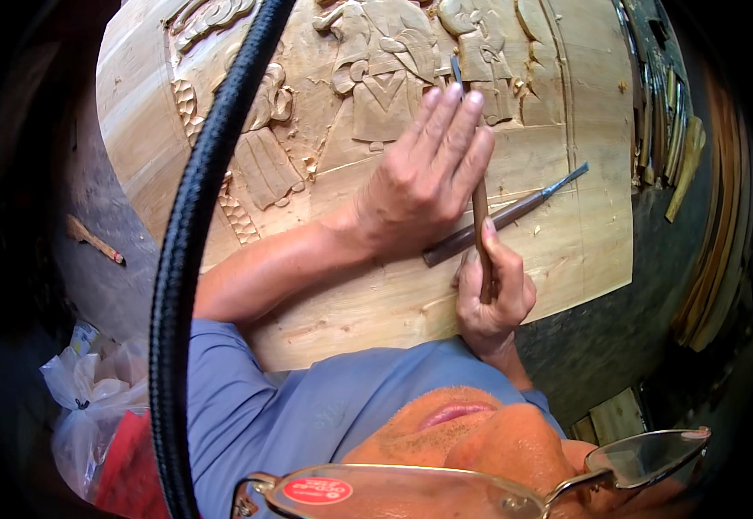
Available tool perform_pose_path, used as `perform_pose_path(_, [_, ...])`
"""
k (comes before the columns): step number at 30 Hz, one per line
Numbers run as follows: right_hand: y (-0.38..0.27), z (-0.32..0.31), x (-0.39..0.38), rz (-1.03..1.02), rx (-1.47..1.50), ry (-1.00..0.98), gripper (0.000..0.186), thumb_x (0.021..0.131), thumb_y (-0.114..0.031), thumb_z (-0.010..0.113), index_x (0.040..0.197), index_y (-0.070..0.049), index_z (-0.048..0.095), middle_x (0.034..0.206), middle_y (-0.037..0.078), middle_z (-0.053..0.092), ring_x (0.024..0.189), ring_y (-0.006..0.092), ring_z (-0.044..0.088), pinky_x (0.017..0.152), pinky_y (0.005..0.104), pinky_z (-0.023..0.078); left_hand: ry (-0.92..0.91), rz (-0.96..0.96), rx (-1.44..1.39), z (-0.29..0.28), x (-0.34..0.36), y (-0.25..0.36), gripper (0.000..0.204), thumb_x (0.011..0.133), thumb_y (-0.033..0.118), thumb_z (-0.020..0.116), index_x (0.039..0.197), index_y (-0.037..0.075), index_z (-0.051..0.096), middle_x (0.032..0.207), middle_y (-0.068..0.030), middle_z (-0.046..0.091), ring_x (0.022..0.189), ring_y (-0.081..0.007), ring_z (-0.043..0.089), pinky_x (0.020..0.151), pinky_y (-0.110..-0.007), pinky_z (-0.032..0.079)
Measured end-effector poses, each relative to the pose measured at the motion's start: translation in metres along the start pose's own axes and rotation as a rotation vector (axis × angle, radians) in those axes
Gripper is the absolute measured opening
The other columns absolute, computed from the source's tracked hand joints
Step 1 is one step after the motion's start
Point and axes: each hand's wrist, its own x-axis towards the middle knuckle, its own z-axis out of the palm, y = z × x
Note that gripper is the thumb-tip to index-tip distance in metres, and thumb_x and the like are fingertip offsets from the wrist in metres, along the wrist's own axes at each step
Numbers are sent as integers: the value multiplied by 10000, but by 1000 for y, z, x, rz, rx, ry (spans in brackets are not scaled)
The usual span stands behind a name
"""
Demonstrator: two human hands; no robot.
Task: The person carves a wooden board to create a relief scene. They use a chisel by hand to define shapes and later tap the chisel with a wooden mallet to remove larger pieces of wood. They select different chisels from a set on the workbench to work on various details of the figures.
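Observation:
A carved pale wooden panel (584,251) lies before me, with figures in relief on its far half. My right hand (498,290) is closed round the lower end of a chisel's (480,208) brown handle, thumb along it. The chisel points away from me, its narrow metal tip near the carved robes (385,108). Over its upper part lies my left hand (428,164), fingers stretched out and side by side; its thumb is hidden. A second chisel (524,209) with a dark handle rests slantwise on the panel, partly behind the first, its blade to the upper right.
Several carving tools (653,121) lie in a row beyond the panel's right edge. Long wooden strips (714,233) stand farther right. A thick black braided cable (188,225) crosses the view at left. A clear plastic bag (91,389) and a wooden stick (95,240) are at left. Wood chips (312,164) dot the carving.

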Motion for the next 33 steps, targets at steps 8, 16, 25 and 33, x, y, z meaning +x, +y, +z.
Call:
perform_pose_path(8, [-14, -9, 9, -120, -42, 8, 393, 923, 78, 722, 1311, 136, 717, 1096, 261, 831, 688, 279, 787, 660, 368, 621, 7, 46, 6, -2, -10, -1, 452, 1065, 257, 752, 1394, -51, 712, 1494, -331, 696, 1400, -510, 687, 1194, -625, 569])
perform_pose_path(16, [-18, -15, 7, -51, -28, -28, 392, 913, 102, 720, 1304, 129, 716, 1101, 257, 832, 677, 268, 779, 647, 361, 613, 10, 45, -24, -2, -8, 1, 449, 1060, 245, 749, 1390, -55, 705, 1502, -340, 687, 1393, -518, 690, 1176, -623, 583])
perform_pose_path(25, [-8, -7, -3, 25, 42, -11, 391, 920, 111, 722, 1311, 110, 710, 1158, 253, 832, 715, 275, 795, 668, 357, 620, 20, 14, -37, 1, -8, 2, 450, 1051, 228, 759, 1392, -59, 695, 1513, -343, 679, 1398, -532, 681, 1181, -626, 579])
perform_pose_path(33, [-5, 3, 8, 78, 60, -1, 368, 935, 98, 718, 1303, 106, 709, 1169, 257, 833, 723, 286, 798, 674, 352, 623, 0, -28, -31, -2, 7, -3, 458, 1028, 205, 770, 1393, -61, 697, 1515, -337, 680, 1411, -519, 678, 1186, -614, 577])
